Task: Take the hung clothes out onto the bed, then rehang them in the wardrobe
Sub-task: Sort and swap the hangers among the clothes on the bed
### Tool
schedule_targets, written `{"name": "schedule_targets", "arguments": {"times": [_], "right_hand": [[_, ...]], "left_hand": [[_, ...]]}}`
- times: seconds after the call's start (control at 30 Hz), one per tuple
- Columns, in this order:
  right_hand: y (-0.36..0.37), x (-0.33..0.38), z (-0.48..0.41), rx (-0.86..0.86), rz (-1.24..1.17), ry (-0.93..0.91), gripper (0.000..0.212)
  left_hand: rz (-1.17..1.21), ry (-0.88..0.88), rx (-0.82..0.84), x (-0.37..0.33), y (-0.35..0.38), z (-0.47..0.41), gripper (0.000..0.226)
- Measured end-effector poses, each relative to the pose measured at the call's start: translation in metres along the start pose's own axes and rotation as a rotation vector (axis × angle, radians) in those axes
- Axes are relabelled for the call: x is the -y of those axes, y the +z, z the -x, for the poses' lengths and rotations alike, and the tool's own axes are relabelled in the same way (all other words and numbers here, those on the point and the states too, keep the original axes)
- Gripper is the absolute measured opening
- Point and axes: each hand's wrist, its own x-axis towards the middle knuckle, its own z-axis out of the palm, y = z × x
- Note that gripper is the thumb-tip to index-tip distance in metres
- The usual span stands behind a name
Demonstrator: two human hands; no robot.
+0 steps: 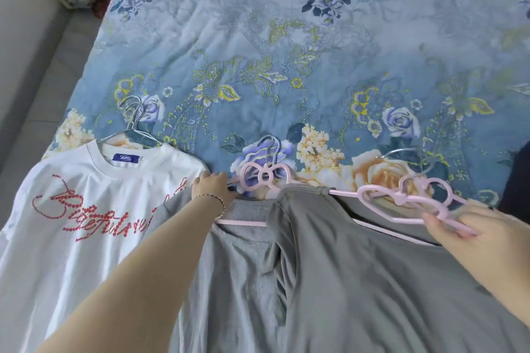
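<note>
Reaching out over the bed [286, 66], the person has a hand on each of two hangers. The left hand [212, 185], bracelet [213, 198] at the wrist, has its fingers curled over the left arm of the bow-topped pink hanger [265, 176], which carries the light grey garment [238, 252]. The fingertips themselves are hidden. The right hand [470, 226] pinches the right arm of the second pink hanger [401, 198] between thumb and fingers. That one holds the darker grey top [372, 266], whose left side lies over the lighter piece.

Here is what the next lift turns on. Both hangers run left to right across the bed's near edge, with their hooks pointing away from the person. Each hand grips an outer end, so the overlap sits between them and the darker top looks set to come away first. The white T-shirt [86, 209] on its wire hanger [134, 123] lies flat just left of the left hand, the nearer one to it.

The bed wears a rumpled blue floral sheet. Pale floor [28, 80] runs along its left side, and a dark shape [516, 180] cuts in at the right edge.
</note>
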Motion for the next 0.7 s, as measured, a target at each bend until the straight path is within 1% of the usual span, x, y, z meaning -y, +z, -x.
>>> {"name": "schedule_targets", "arguments": {"times": [0.03,0.07,0.13,0.2,0.27,0.33,0.4,0.43,0.53,0.63,0.7], "right_hand": [[0.003,-0.002,0.001,0.011,0.031,0.009,0.054],[0.002,-0.002,0.003,0.004,0.040,0.009,0.060],[-0.001,0.000,0.009,-0.031,0.028,-0.015,0.054],[-0.011,0.001,0.017,-0.080,0.030,-0.038,0.054],[-0.028,-0.003,0.023,-0.080,0.023,0.022,0.060],[-0.046,-0.004,0.031,-0.117,-0.011,0.096,0.061],[-0.068,-0.002,0.046,-0.165,-0.029,0.088,0.061],[-0.079,-0.004,0.053,-0.164,-0.039,0.077,0.059],[-0.107,-0.012,0.074,-0.040,-0.078,0.131,0.059],[-0.142,-0.022,0.099,0.002,-0.112,0.090,0.056],[-0.167,-0.027,0.119,0.005,-0.135,0.031,0.052]], "left_hand": [[-0.019,0.001,0.004,0.000,0.000,0.000,0.039],[-0.018,0.000,0.020,0.000,-0.002,0.001,0.038],[0.017,-0.022,0.043,0.001,-0.010,0.007,0.038],[0.029,-0.028,0.003,0.003,-0.020,0.021,0.038],[0.032,-0.039,-0.060,0.005,-0.032,0.043,0.038],[0.037,-0.081,-0.101,0.009,-0.040,0.072,0.041],[0.059,-0.148,-0.131,0.016,-0.047,0.105,0.039],[0.071,-0.189,-0.146,0.021,-0.050,0.123,0.038],[0.113,-0.311,-0.212,0.037,-0.059,0.185,0.038],[0.196,-0.409,-0.315,0.048,-0.066,0.257,0.040],[0.229,-0.453,-0.394,0.052,-0.068,0.309,0.039]]}}
